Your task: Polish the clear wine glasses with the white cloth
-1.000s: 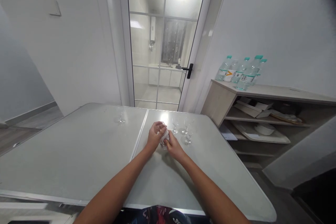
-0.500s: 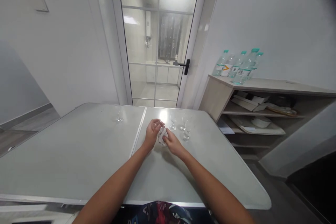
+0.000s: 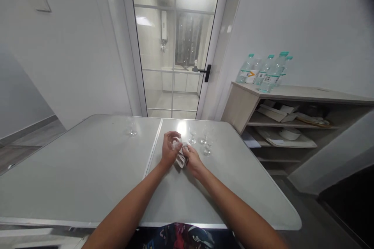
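Note:
Above the table's middle, my left hand [image 3: 169, 149] curls around a clear glass [image 3: 177, 140], which shows only in part between the fingers. My right hand [image 3: 193, 159] pinches a white cloth [image 3: 181, 160] against the glass, and the cloth's folded end hangs between both hands. Just beyond them, a small stemmed glass [image 3: 192, 139] stands upright on the table. Two more stemmed glasses, a rear one [image 3: 203, 140] and a nearer one [image 3: 207, 151], stand to the right of my hands. Another clear glass [image 3: 133, 133] is off to the left.
The pale table [image 3: 87, 171] has a metal seam [image 3: 153, 144] across it. To the right, a wooden shelf unit [image 3: 242, 103] carries several plastic bottles [image 3: 270, 79] on top, with trays and a bowl [image 3: 290, 134] below. A glass door [image 3: 172, 62] stands behind the table.
The cloth has shifted and now hangs lower with a folded end showing. My right hand has turned slightly, and my left fingers have opened a little around the glass.

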A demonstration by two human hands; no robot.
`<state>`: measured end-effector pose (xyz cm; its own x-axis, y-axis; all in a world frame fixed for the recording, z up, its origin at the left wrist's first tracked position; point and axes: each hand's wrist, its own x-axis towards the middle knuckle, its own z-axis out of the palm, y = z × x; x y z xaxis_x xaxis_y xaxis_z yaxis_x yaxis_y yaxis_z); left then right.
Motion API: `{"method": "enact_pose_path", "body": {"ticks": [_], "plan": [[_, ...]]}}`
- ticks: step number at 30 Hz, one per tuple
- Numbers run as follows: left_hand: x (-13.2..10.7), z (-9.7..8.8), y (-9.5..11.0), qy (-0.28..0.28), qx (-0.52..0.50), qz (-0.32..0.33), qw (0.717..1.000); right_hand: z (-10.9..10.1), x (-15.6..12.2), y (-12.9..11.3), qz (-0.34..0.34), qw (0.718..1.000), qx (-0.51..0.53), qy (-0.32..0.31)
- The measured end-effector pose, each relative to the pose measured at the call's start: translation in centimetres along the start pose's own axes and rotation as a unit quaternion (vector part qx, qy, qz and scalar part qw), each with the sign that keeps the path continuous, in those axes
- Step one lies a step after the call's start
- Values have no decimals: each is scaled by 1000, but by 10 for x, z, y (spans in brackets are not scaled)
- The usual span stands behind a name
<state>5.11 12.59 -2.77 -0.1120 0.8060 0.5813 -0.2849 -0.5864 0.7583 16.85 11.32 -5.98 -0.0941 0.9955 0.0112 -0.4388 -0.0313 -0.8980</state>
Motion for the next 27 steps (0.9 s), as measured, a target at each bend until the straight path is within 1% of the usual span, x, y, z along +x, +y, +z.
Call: {"method": "enact_pose_path", "body": {"ticks": [3,6,7,9,10,11,12,14,15,16,17,18,19,20,22,23,25,27], "plan": [[-7,3,-2,-53,15,-25,998,-4,3,6,-30,999,-17,28],[-11,3,-4,-111,55,-13,992,-12,7,9,-52,995,-73,40],[-11,3,-4,-119,67,-4,991,-15,8,9,-59,992,-104,38],[-12,3,-6,-109,76,6,991,-19,9,5,-77,978,-192,37],[-12,3,-7,-94,75,6,993,-20,8,1,-88,964,-249,42],[-12,3,-7,-78,72,6,994,-20,6,-3,-100,943,-312,54],[-12,3,-8,-61,71,7,996,-19,4,-8,-112,916,-378,71],[-12,3,-9,-33,82,12,996,-16,-2,-18,-144,847,-498,117],[-11,4,-9,-21,90,15,996,-14,-6,-22,-166,810,-548,128],[-10,4,-9,-9,98,18,995,-11,-9,-25,-198,774,-587,129],[-9,3,-9,2,102,18,995,-9,-11,-27,-223,747,-615,118],[-7,3,-9,14,104,16,994,-6,-14,-29,-236,727,-637,96],[-5,2,-9,28,105,13,994,-5,-16,-30,-234,714,-656,69],[-3,1,-9,43,106,9,993,-3,-18,-30,-217,705,-674,40],[2,-2,-11,69,113,-5,991,1,-23,-30,-161,681,-714,-10],[4,-3,-13,77,114,-16,990,3,-26,-29,-137,665,-733,-25],[6,-6,-16,78,101,-43,991,8,-33,-29,-109,637,-762,-46],[8,-7,-20,65,79,-69,992,13,-38,-29,-94,620,-776,-63]]}}
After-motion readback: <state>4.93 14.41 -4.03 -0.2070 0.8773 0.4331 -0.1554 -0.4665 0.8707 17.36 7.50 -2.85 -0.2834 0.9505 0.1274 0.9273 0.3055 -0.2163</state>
